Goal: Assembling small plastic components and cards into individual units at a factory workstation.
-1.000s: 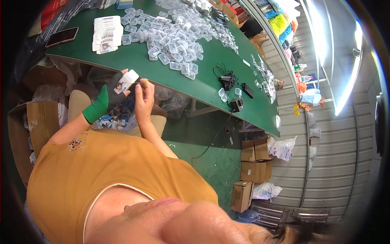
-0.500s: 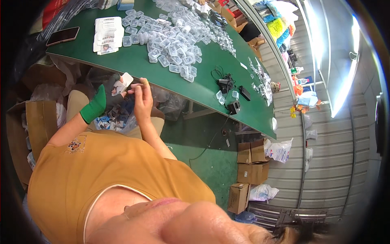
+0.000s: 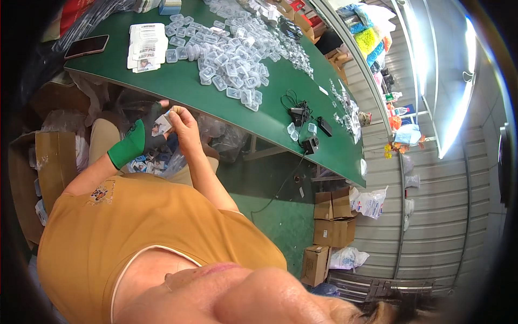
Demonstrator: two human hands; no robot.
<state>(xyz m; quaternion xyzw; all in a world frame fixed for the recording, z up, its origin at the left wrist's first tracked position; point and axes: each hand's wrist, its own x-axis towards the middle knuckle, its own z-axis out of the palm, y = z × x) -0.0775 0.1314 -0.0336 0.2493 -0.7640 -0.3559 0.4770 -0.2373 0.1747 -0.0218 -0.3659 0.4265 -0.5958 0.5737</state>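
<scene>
My left hand [image 3: 145, 132], in a green and black glove, grips a small printed card [image 3: 161, 126] just off the near edge of the green table. Its fingers are partly hidden behind the card. Bare fingers of my right hand [image 3: 186, 128] pinch the card's upper right edge. Whether it is a flat card or a folded packet I cannot make out. Below the hands, between my legs, lies a pile of small printed packets [image 3: 151, 163] with clear plastic around it. A stack of white printed cards [image 3: 147, 46] rests on the table beyond my left hand.
Many small clear plastic boxes [image 3: 232, 70] are heaped across the green table [image 3: 216, 116]. A phone [image 3: 86, 47] lies at the left, a black cable and adapter [image 3: 298, 113] to the right. Cardboard boxes [image 3: 334, 232] stand on the floor at right; an open carton [image 3: 56, 162] is at my left.
My right hand has closed in, its raised fingers now pinching the card's edge. The white flap that stuck up has gone from sight, and the printed face shows more.
</scene>
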